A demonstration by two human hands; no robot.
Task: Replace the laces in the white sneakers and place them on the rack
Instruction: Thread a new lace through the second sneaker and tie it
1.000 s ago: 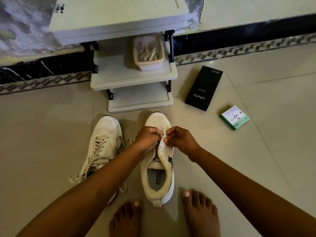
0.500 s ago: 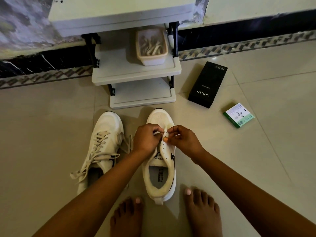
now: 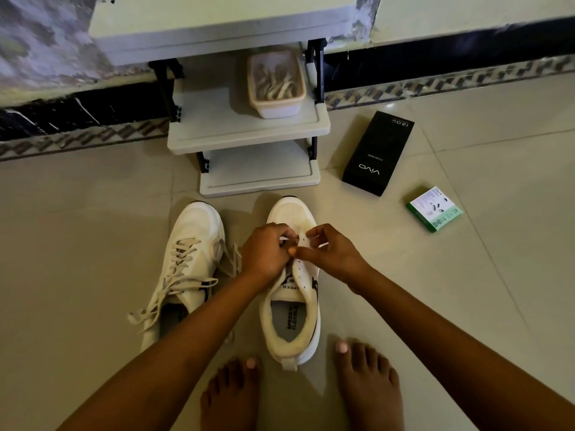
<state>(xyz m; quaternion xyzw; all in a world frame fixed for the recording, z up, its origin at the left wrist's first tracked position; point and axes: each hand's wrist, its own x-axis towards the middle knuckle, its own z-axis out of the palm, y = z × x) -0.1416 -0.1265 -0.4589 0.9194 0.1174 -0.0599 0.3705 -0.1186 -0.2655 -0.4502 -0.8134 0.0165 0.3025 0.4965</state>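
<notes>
Two white sneakers stand on the tiled floor in front of me. The left sneaker [image 3: 189,269] carries a loose cream lace [image 3: 174,275] that trails over its side. The right sneaker [image 3: 294,306] shows bare eyelets along its tongue. My left hand [image 3: 266,253] and my right hand [image 3: 329,253] meet over its front eyelets, each pinching a short bit of white lace [image 3: 287,239]. How the lace runs under my fingers is hidden. The small white rack [image 3: 249,135] stands just beyond the toes.
A pale tub of laces [image 3: 275,104] sits on the rack's middle shelf. A black box [image 3: 378,154] and a small green-and-white box [image 3: 434,209] lie on the floor to the right. My bare feet [image 3: 230,396] rest behind the sneakers. A wall runs behind.
Both hands stay at the front eyelets of the right sneaker. My right fingers have lifted and spread a little, and a bit of white lace now shows between the hands.
</notes>
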